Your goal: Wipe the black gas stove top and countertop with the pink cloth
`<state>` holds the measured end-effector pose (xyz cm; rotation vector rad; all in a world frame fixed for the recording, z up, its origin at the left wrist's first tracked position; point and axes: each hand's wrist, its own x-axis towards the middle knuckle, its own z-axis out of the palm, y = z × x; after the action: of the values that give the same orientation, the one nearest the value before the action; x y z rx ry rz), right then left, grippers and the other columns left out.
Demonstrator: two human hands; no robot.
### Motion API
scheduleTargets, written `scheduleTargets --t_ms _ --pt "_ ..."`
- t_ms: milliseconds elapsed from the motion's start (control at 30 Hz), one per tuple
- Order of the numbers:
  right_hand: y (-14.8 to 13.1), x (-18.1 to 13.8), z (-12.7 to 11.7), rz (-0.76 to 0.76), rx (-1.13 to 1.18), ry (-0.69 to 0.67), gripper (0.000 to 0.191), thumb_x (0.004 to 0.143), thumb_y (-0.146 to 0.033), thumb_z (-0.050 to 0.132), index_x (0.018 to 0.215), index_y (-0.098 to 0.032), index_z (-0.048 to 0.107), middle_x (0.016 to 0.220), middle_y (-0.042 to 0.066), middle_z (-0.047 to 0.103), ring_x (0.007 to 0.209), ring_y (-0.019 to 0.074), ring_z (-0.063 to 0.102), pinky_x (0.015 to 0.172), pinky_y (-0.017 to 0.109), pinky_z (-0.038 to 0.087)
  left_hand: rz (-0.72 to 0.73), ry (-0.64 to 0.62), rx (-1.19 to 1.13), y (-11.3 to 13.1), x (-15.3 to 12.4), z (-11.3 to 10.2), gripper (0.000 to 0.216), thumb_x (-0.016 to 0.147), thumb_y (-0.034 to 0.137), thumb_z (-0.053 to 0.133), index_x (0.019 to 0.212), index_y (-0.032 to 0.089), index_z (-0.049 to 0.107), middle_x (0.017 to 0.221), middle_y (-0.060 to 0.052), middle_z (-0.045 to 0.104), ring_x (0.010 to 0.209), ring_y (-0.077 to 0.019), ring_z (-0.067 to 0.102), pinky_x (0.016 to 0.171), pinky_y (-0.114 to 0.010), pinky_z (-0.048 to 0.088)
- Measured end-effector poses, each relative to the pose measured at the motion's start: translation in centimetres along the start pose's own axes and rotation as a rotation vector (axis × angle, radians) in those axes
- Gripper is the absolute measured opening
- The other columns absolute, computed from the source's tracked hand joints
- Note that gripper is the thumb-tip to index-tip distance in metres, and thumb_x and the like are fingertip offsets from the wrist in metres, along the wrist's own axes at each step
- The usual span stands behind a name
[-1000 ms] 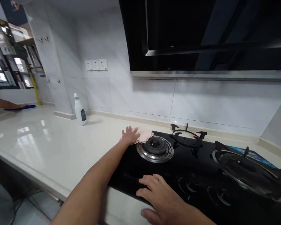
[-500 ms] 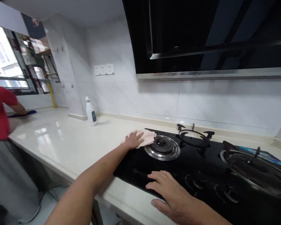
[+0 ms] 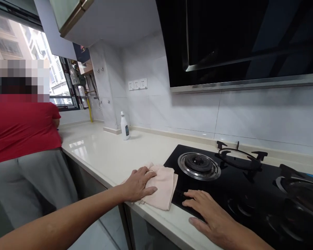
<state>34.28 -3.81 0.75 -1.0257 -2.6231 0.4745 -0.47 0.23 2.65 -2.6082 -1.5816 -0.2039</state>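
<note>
My left hand [image 3: 140, 183] presses down on a pale pink cloth [image 3: 160, 187], its fingers bent over the folded fabric. The cloth lies on the cream counter [image 3: 101, 156] along the left edge of the black glass gas hob [image 3: 175, 158], with one corner by the front edge. My right hand [image 3: 211, 215] rests palm down at the hob's front left, fingers spread, holding nothing. Beyond it is an uncovered burner [image 3: 199, 165] with a shiny metal ring. A loose black pan support [image 3: 240, 158] stands behind it to the right.
A white bottle [image 3: 125, 127] stands on the counter near the wall. Above the hob hangs a black range hood [image 3: 224, 45]. At the left, a person in a red shirt [image 3: 23, 128] stands at the counter with their back towards me. Another burner [image 3: 302, 189] is at the right.
My left hand has drawn the cloth from beside the burner towards me, onto the counter by the hob's edge. My right hand stays at the hob's front. The view has turned left.
</note>
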Motion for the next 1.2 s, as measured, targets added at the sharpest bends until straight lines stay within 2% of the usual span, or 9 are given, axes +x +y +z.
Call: scheduleTargets --t_ms 100,233,333,467,667,833,1000,1100,1200 --pt "-0.1 0.1 -0.2 -0.001 -0.005 -0.008 0.041 0.099 -0.04 0.054 0.138 -0.029 0.059 0.155 0.009 0.045 0.146 0.0278 0.035 0.121 0.056 0.03 -0.006 0.039 0.028 -1.0 2.4 0.5 0.054 0.098 0.064 0.043 0.141 0.031 0.051 0.133 -0.011 0.057 0.125 -0.0301 0.051 0.105 -0.05 0.04" --pt "-0.2 0.3 -0.5 -0.014 0.001 -0.005 0.041 0.096 -0.036 0.058 0.136 -0.028 0.061 0.153 0.011 0.048 0.144 0.0288 0.039 0.121 0.057 0.031 -0.011 0.08 0.071 -2.5 6.5 2.4 0.052 0.104 0.058 0.033 0.147 0.034 0.047 0.148 -0.01 0.051 0.138 -0.0293 0.042 0.11 -0.051 0.035" --pt "-0.2 0.6 -0.6 -0.027 -0.008 -0.005 0.041 0.094 -0.032 0.06 0.134 -0.027 0.062 0.15 0.011 0.051 0.143 0.0298 0.042 0.119 0.057 0.033 -0.012 0.071 0.099 -3.3 9.8 3.5 0.052 0.104 0.058 0.034 0.15 0.037 0.044 0.158 -0.008 0.043 0.145 -0.0297 0.036 0.112 -0.052 0.033" --pt "0.2 0.7 -0.5 -0.055 -0.029 0.022 0.038 0.093 -0.031 0.061 0.131 -0.028 0.063 0.147 0.01 0.055 0.14 0.0291 0.045 0.118 0.056 0.034 -0.046 0.054 0.092 -3.8 14.7 4.4 0.049 0.103 0.056 0.04 0.151 0.045 0.042 0.162 -0.004 0.039 0.147 -0.0307 0.033 0.112 -0.054 0.032" --pt "1.5 1.2 0.0 -0.097 -0.081 -0.012 0.041 0.096 -0.044 0.059 0.134 -0.028 0.06 0.147 0.011 0.054 0.141 0.0313 0.045 0.117 0.057 0.034 -0.143 0.05 0.047 -3.9 21.8 4.7 0.042 0.101 0.054 0.043 0.143 0.049 0.049 0.161 0.0 0.04 0.145 -0.0299 0.032 0.113 -0.057 0.03" --pt "2.6 1.4 0.5 -0.125 -0.098 -0.005 0.044 0.097 -0.054 0.057 0.134 -0.031 0.059 0.145 0.01 0.057 0.138 0.032 0.049 0.116 0.056 0.037 -0.202 0.06 0.031 -5.0 25.9 5.3 0.043 0.101 0.055 0.04 0.144 0.049 0.048 0.161 0.0 0.039 0.145 -0.0306 0.032 0.113 -0.059 0.029" --pt "2.6 1.1 0.4 -0.147 -0.111 0.03 0.042 0.097 -0.05 0.059 0.134 -0.03 0.06 0.143 0.01 0.058 0.137 0.0304 0.05 0.117 0.052 0.037 -0.325 0.056 0.023 -7.3 26.9 5.6 0.057 0.099 0.063 0.035 0.152 0.041 0.041 0.164 -0.006 0.035 0.146 -0.0344 0.031 0.112 -0.062 0.03" --pt "2.5 1.0 0.5 -0.12 -0.078 0.014 0.042 0.097 -0.045 0.058 0.137 -0.03 0.058 0.147 0.011 0.054 0.142 0.0306 0.045 0.119 0.054 0.033 -0.412 0.042 0.031 -9.4 25.2 5.2 0.062 0.098 0.065 0.031 0.154 0.039 0.038 0.164 -0.009 0.034 0.147 -0.0365 0.029 0.112 -0.065 0.029" --pt "2.5 1.1 0.7 -0.123 -0.037 0.004 0.044 0.094 -0.043 0.06 0.135 -0.03 0.059 0.147 0.011 0.053 0.142 0.0317 0.043 0.118 0.056 0.032 -0.476 0.026 0.052 -11.1 22.0 4.5 0.064 0.097 0.065 0.031 0.154 0.038 0.038 0.163 -0.011 0.034 0.148 -0.0379 0.029 0.111 -0.066 0.029"
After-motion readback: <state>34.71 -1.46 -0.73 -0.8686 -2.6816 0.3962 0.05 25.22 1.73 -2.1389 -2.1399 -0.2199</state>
